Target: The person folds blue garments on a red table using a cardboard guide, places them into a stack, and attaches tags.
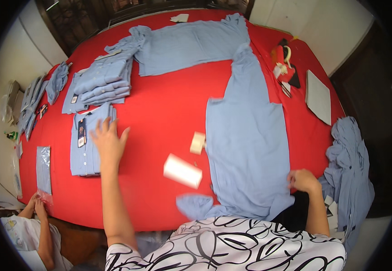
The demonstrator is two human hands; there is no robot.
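Note:
My left hand (pixel 108 141) is open, its fingers spread over the right side of a folded light-blue button-up shirt (pixel 84 156) with a dark hang tag (pixel 82 131). Whether the palm presses on the cloth is unclear. On the right, my right hand (pixel 303 180) is at the side edge of a blue shirt (pixel 248 144) laid flat in front of me. Its fingers bend toward the cloth, slightly blurred, so I cannot tell if they pinch it. One sleeve (pixel 195 205) of that shirt bunches near the table's front edge. Between my hands lies a white rectangular piece (pixel 182 171), apparently card.
The red-covered table (pixel 160 122) bears a stack of folded shirts (pixel 105 81) at left and another spread shirt (pixel 187 45) behind. A red-and-white iron-like object (pixel 284 61) and a pale board (pixel 318 97) stand right. Shirts (pixel 349 167) hang off the right edge. A co-worker's hands (pixel 37 201) touch a bagged shirt (pixel 44 169).

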